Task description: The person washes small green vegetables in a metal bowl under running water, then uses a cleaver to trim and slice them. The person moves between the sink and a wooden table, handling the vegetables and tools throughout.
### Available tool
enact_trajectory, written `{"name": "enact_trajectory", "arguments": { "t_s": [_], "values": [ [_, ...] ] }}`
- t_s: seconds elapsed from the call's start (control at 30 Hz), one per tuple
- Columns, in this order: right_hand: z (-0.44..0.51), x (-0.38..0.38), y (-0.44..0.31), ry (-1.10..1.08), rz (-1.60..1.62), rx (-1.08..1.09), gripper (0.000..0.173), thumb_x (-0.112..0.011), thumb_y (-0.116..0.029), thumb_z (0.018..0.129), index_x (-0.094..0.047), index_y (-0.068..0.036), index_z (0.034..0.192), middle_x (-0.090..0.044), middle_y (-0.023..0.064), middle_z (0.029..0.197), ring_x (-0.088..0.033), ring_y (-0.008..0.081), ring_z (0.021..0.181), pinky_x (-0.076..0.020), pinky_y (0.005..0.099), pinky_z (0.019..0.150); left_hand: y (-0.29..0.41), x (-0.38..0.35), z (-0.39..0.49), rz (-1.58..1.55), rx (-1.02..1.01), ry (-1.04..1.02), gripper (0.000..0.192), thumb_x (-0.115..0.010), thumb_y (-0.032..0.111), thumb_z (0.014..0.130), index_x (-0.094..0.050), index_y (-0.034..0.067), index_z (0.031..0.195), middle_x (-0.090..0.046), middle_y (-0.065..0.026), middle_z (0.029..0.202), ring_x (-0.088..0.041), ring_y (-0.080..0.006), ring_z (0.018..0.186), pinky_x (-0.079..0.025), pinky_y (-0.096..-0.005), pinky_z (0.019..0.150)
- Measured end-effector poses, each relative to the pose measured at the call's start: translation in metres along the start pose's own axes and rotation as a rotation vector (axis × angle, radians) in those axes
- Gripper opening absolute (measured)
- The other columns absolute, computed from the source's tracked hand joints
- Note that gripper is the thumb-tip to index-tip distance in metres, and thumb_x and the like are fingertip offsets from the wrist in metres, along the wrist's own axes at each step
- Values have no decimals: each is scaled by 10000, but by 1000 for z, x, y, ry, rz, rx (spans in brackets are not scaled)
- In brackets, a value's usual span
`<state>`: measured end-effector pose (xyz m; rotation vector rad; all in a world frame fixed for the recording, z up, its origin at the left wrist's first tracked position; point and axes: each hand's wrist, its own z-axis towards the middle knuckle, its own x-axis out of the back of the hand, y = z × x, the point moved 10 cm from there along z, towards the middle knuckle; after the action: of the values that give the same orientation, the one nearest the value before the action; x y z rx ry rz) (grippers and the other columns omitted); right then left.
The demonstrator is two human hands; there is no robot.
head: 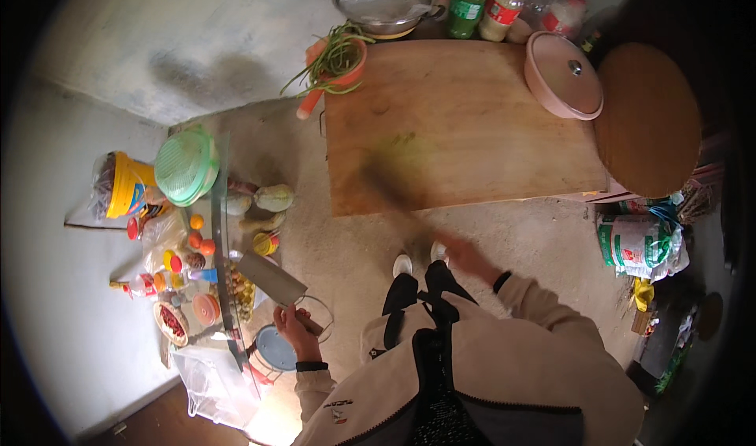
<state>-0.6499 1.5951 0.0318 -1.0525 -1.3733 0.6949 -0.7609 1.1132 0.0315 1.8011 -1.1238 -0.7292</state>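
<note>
My left hand (293, 334) grips the handle of a cleaver (274, 277), its broad grey blade pointing up and left, apart from the table. My right hand (469, 258) reaches forward, closed on a blurred long-handled tool (393, 189). Motion hides its exact kind; its dark head looks like a small brush and is over the near left part of a wooden tabletop (472, 121). Small green scraps (404, 138) lie on the wood just beyond that head.
Green stalks overhang an orange-red colander (348, 76) at the table's far left corner. A pink lidded basin (564, 76) stands far right. Plastic bottles (466, 8) and a metal pan (384, 3) line the back. At left, a glass shelf (224, 233) holds a green basket (187, 165).
</note>
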Motion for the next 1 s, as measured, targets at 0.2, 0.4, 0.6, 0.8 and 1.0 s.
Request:
{"name": "enact_trajectory", "arguments": {
  "t_s": [0.2, 0.4, 0.6, 0.8, 1.0],
  "values": [
    [-59, -70, 57, 8, 254, -35, 545, -618, -253, 967, -473, -135, 1479, -701, 149, 1104, -682, 246, 963, -547, 390, 844, 14, -37, 20, 2, -29, -56, 230, -626, 84, 944, -511, 73, 1142, -566, -49, 784, -564, -146, 638, -474, -287, 575],
    [-304, 107, 235, 1591, 991, -848, 212, -546, -356, 996, -513, -153, 945, -530, 27, 679, -526, 173, 563, -434, 331, 465, 15, -91, 34, 30, -3, -159, 261, -643, 90, 937, -493, 92, 1151, -514, -17, 814, -526, -126, 652, -452, -285, 574],
    [-178, 123, 199, 1050, 574, -535, 325, -677, -187, 945, -605, -159, 1261, -596, -8, 761, -566, 104, 601, -496, 284, 511, -3, -200, 15, 143, -25, -444, 263, -626, 61, 931, -509, 99, 1164, -551, -30, 783, -557, -146, 635, -478, -295, 587],
    [-212, 197, 231, 1629, 949, -685, 196, -637, -210, 972, -603, -161, 1159, -603, 16, 731, -581, 129, 593, -486, 295, 479, -16, -306, -57, 175, -19, -737, 220, -604, 15, 920, -553, 48, 1131, -580, -40, 823, -562, -140, 620, -476, -295, 578],
    [-214, 189, 226, 1136, 568, -600, 501, -576, -175, 994, -420, -177, 1470, -517, 12, 723, -520, 133, 559, -478, 323, 472, -53, -375, -107, 262, 82, -812, 220, -603, 9, 921, -547, 44, 1131, -588, -39, 828, -562, -138, 595, -474, -297, 549]
  ]
}}
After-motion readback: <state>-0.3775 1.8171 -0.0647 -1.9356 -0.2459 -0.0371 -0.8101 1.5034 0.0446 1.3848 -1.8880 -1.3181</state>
